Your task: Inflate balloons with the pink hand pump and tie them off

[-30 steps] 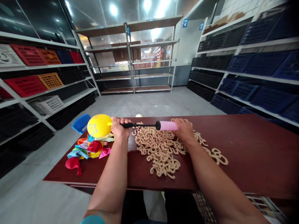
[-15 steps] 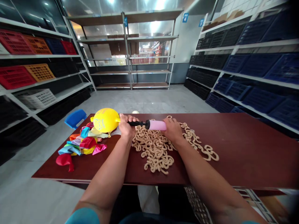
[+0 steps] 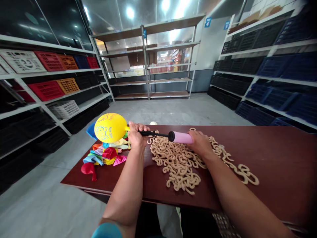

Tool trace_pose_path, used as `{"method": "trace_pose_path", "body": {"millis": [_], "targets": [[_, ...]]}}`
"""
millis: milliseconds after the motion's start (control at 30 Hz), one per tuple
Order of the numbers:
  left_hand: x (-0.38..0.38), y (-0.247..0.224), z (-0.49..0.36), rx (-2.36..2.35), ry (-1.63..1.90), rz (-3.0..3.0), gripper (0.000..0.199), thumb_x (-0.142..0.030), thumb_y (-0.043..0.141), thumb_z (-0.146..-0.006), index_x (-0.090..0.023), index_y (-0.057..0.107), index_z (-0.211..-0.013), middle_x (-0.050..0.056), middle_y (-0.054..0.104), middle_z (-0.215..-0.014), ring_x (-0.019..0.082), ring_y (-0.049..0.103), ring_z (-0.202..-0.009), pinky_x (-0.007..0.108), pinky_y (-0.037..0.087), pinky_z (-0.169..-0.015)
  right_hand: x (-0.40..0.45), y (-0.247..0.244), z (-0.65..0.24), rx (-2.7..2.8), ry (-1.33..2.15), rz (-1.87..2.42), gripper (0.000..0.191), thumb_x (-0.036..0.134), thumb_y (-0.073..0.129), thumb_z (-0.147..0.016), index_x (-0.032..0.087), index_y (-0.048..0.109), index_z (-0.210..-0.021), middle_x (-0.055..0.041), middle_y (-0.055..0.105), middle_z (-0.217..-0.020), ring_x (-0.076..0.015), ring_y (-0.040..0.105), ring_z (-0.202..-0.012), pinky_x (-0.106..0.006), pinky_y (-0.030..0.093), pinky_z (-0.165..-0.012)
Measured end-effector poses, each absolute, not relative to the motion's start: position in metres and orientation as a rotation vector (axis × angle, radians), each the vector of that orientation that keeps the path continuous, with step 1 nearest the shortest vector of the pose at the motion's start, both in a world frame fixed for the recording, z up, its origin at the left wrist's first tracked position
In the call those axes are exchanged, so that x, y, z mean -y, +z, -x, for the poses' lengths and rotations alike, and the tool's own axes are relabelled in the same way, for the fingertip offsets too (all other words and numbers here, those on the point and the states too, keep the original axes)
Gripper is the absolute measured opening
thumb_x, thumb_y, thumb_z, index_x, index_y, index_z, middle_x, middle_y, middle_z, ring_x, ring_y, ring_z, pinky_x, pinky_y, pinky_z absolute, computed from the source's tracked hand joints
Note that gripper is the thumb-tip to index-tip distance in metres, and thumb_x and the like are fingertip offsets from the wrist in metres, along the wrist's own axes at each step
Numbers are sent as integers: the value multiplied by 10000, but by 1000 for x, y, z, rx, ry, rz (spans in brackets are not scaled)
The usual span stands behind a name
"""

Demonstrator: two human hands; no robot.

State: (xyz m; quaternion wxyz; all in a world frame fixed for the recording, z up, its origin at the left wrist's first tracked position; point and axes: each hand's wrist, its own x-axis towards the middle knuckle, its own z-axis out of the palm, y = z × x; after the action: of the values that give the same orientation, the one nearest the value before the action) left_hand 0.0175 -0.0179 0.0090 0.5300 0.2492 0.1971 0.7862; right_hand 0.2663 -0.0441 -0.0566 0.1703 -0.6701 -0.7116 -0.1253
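My left hand (image 3: pixel 137 135) is closed around the neck of a yellow balloon (image 3: pixel 110 128) with printed drawings and the black end of a balloon pump (image 3: pixel 182 138). The inflated balloon sticks out to the left of that hand. My right hand (image 3: pixel 200 142) grips the far end of the pump's pink barrel. Between the two hands a thin black rod shows, drawn out of the barrel. My left fingers hide the joint of balloon and pump. The pump is held above a pile of beige, curly, rope-like pieces (image 3: pixel 177 158).
Limp coloured balloons (image 3: pixel 106 155) lie heaped on the left of the dark red table (image 3: pixel 277 158). A blue chair back (image 3: pixel 91 131) stands behind that corner. Shelves with crates (image 3: pixel 47 91) line the left, and more with dark blue crates (image 3: pixel 274 97) the right.
My hands have moved apart, and more rod shows between the pump's black end and the pink barrel. The balloon looks slightly fuller and rounder. My view has turned a little left.
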Motion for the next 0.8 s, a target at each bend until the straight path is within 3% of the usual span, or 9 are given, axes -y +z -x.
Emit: {"method": "trace_pose_path", "body": {"millis": [267,600,800], "targets": [[11,9,-10,-455,1877,-587,460,-494,453,-804,-192,220,-546,-49,288,-467,82,374,-386,259,374,-469,42,-59,-258,2063,-427,1832,213,321,527,-729,176,511,-883,-73,589,-877,-217,495,-851,-305,266,-724],[8,-16,-60,-455,1752,-596,459,-499,442,-808,-190,224,-548,-40,314,-488,98,424,-434,280,408,-520,41,-58,-242,2014,-469,1762,196,299,481,-778,167,511,-919,-88,585,-897,-228,474,-869,-303,278,-738],[3,-3,-42,-469,1768,-556,439,-490,444,-806,-191,225,-570,-50,314,-484,99,416,-425,287,412,-519,47,-43,-250,2036,-401,1823,257,269,547,-726,199,495,-967,-64,582,-951,-220,470,-920,-304,290,-741]]}}
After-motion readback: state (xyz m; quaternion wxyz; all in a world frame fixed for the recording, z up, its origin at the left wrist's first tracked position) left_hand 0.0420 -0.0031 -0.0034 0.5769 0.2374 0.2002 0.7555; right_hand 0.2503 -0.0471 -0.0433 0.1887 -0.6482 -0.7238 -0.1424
